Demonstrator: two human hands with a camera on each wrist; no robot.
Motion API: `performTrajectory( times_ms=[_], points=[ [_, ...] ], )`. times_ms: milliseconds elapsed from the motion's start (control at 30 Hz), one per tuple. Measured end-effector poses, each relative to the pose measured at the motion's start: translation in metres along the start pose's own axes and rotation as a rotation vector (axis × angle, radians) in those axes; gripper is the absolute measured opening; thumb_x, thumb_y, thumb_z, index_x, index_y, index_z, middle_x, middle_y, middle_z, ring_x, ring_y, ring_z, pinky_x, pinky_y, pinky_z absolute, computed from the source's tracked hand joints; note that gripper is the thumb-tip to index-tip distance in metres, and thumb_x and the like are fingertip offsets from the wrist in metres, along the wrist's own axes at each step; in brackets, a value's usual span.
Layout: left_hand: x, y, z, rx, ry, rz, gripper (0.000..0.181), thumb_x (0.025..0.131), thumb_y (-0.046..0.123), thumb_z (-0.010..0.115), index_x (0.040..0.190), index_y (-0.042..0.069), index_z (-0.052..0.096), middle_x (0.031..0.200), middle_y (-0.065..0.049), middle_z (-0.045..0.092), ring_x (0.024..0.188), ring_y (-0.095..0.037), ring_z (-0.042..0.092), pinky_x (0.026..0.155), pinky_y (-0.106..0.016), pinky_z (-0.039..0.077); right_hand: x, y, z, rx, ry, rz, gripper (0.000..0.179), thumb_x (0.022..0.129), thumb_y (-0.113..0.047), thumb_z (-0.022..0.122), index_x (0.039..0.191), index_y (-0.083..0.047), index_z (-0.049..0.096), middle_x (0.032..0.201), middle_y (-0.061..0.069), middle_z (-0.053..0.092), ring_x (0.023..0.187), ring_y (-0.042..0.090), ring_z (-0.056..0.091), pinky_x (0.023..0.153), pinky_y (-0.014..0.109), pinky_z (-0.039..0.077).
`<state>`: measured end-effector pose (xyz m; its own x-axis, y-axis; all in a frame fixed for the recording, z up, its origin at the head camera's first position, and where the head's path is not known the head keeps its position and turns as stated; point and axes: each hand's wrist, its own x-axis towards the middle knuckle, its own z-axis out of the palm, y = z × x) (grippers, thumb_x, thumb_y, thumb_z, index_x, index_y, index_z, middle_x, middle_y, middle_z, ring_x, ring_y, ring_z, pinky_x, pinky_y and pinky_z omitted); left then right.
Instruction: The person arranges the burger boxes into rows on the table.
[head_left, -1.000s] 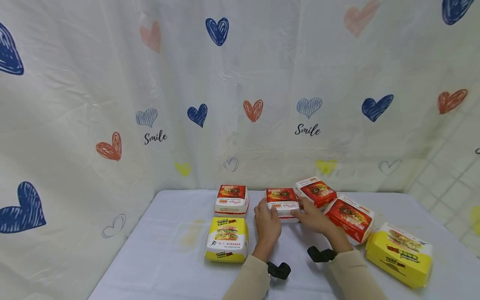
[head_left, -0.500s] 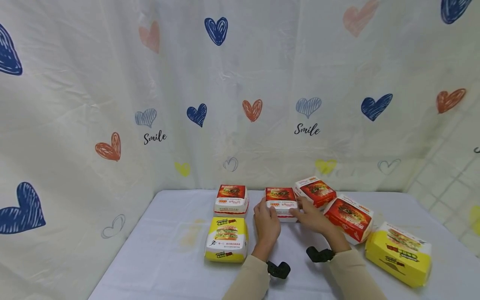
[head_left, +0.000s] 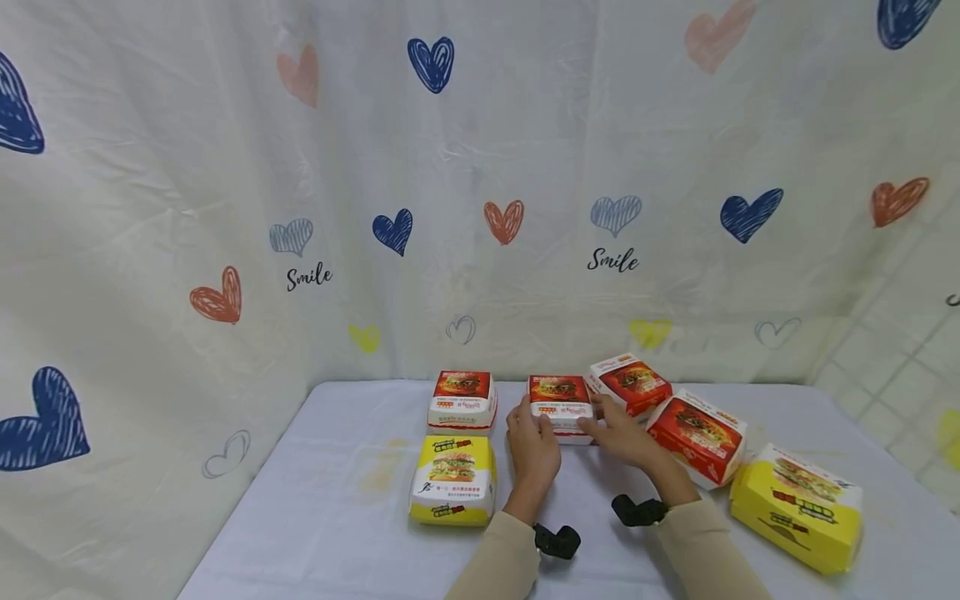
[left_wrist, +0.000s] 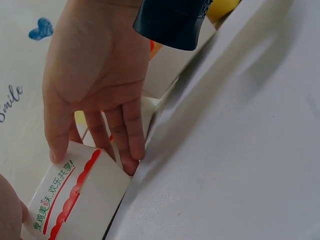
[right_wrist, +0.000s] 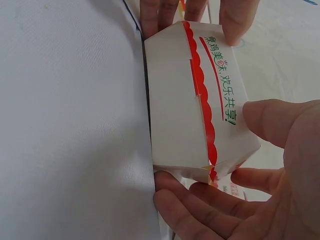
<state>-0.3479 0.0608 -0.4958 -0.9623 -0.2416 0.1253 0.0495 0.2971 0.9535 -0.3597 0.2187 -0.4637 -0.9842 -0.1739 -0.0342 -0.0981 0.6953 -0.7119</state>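
Between my two hands, a red and white burger box (head_left: 560, 410) stands on the table close to the backdrop. My left hand (head_left: 534, 454) grips its left side, thumb at the front and fingers along the side. At the right side, my right hand (head_left: 628, 437) holds it likewise. The right wrist view shows the right thumb on the upper front edge of the box (right_wrist: 177, 100), with the other fingers low around the corner. In the left wrist view, the left hand's fingers (left_wrist: 134, 135) reach down along the box's side near the cloth.
Left of my hands, another red and white box (head_left: 462, 402) stands behind a yellow burger box (head_left: 453, 481). To the right lie two more red boxes, one far (head_left: 633, 385) and one nearer (head_left: 697, 437), and a yellow box (head_left: 798, 508). A heart-print curtain (head_left: 465, 167) rises behind the white-clothed table (head_left: 315, 533).
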Motion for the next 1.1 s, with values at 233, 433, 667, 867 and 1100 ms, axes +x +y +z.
performTrajectory(
  times_ms=[233,433,667,867,1100],
  points=[
    [0.000,0.006,0.000,0.011,0.023,0.023,0.054,0.107,0.022,0.053,0.157,0.012,0.038,0.154,-0.015,0.042,0.135,-0.033,0.047,0.112,-0.054,0.043,-0.005,-0.006,-0.007,-0.013,-0.011,-0.011,0.080,0.103,-0.045,0.057,0.156,0.005,0.024,0.152,0.033,0.041,0.133,0.046,0.049,0.107,0.064,0.043],
    [-0.003,0.017,-0.001,0.047,0.048,0.067,0.056,0.104,0.021,0.057,0.157,0.012,0.038,0.158,-0.018,0.037,0.140,-0.036,0.042,0.112,-0.056,0.044,-0.008,-0.012,-0.018,-0.054,-0.018,-0.058,0.078,0.103,-0.040,0.058,0.153,0.010,0.026,0.149,0.037,0.043,0.135,0.052,0.048,0.105,0.064,0.045],
    [-0.009,0.034,-0.003,0.038,0.067,0.154,0.052,0.102,0.025,0.060,0.151,0.014,0.045,0.157,-0.009,0.038,0.143,-0.026,0.038,0.115,-0.052,0.043,-0.019,-0.022,-0.048,-0.055,-0.018,-0.049,0.071,0.105,-0.039,0.056,0.153,0.006,0.028,0.133,0.031,0.059,0.106,0.035,0.068,0.085,0.046,0.055],
    [-0.018,0.046,-0.001,-0.043,0.082,0.275,0.031,0.100,0.020,0.063,0.131,0.014,0.059,0.136,-0.003,0.055,0.129,-0.015,0.047,0.110,-0.043,0.047,-0.043,-0.020,-0.086,-0.072,0.090,-0.091,0.063,0.106,-0.047,0.050,0.148,-0.001,0.041,0.125,0.024,0.064,0.109,0.035,0.065,0.086,0.047,0.056],
    [-0.034,0.044,0.010,-0.077,-0.088,0.397,0.017,0.099,0.016,0.064,0.115,0.019,0.068,0.104,0.007,0.067,0.098,-0.003,0.059,0.087,-0.027,0.054,-0.062,0.005,-0.115,-0.032,0.201,-0.037,0.066,0.107,-0.051,0.042,0.149,-0.001,0.039,0.138,0.029,0.053,0.121,0.047,0.057,0.086,0.052,0.058]
  ],
)
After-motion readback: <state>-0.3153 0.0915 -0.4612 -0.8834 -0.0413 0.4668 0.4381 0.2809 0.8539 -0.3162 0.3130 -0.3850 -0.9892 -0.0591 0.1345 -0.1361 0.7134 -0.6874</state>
